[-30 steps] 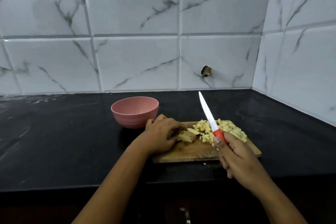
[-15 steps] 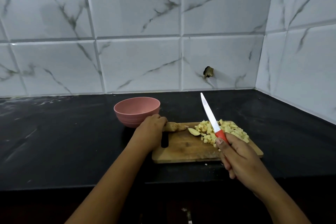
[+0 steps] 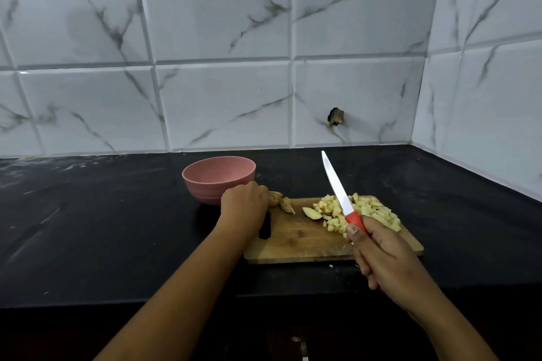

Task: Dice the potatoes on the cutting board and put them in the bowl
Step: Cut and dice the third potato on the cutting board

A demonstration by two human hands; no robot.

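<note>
A wooden cutting board (image 3: 293,240) lies on the black counter. A pile of diced potato (image 3: 372,209) covers its far right part, and a larger potato wedge (image 3: 312,213) lies just left of the pile. My right hand (image 3: 384,258) grips the red handle of a knife (image 3: 337,187); its blade is raised, pointing up and away over the dice. My left hand (image 3: 243,209) sits curled at the board's far left corner, fingers against brownish potato pieces (image 3: 278,201). The pink bowl (image 3: 205,190) stands just behind that hand and looks empty.
White marble-look tiles form the back wall and the right side wall, meeting in a corner at the right. A small dark hole (image 3: 335,116) marks the back wall. The counter's front edge (image 3: 117,303) runs below my arms.
My left hand moved from the middle of the board to its far left corner, taking the brownish potato pieces along. The knife stayed raised over the dice.
</note>
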